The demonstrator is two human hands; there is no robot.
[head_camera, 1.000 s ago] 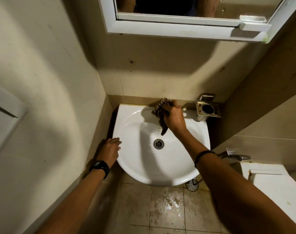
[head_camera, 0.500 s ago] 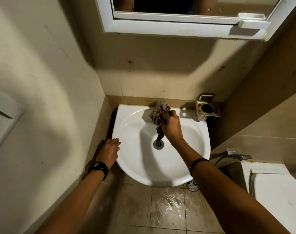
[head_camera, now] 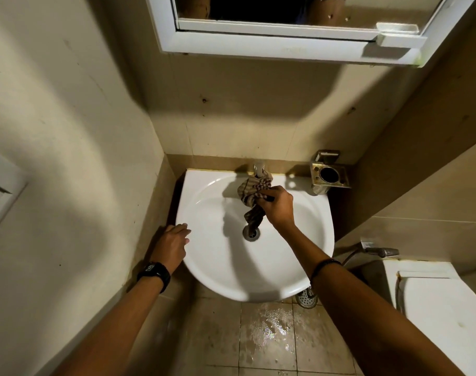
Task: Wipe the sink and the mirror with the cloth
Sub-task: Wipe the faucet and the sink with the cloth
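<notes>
A white round sink [head_camera: 220, 270] hangs on the back wall below a white-framed mirror [head_camera: 285, 12]. My right hand [head_camera: 279, 206] is shut on a striped brown cloth [head_camera: 253, 188], bunched just under the tap [head_camera: 258, 169], with one end dangling toward the drain [head_camera: 251, 232]. Fingers spread, my left hand [head_camera: 171, 244] rests on the sink's left rim and holds nothing.
A metal cup holder [head_camera: 329, 175] is fixed to the wall right of the tap. A white toilet [head_camera: 437, 305] and a spray hose [head_camera: 378, 251] stand at the right. The tiled floor [head_camera: 269, 329] below the sink is wet. Walls close in left and right.
My right hand has drawn the cloth from the sink's back rim down into the bowl, uncovering the tap. The cloth's loose end now hangs over the drain. My left hand stays put.
</notes>
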